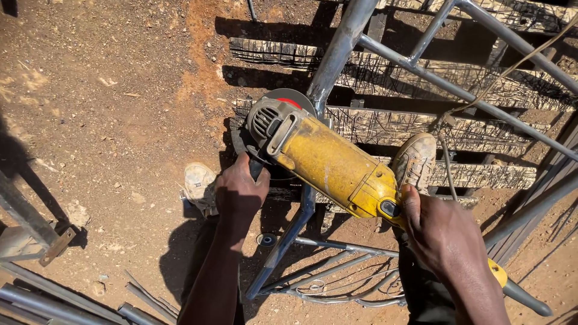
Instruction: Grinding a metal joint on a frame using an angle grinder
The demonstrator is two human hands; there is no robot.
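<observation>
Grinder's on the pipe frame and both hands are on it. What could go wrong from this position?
1. The disc sits right against the metal pipe; if it binds, the yellow grinder may kick toward the bare left hand on the side handle.
2. The right shoe rests close beside the grinder body, within reach of a slip.
3. No gloves show on the right hand; sparks could burn.
</observation>
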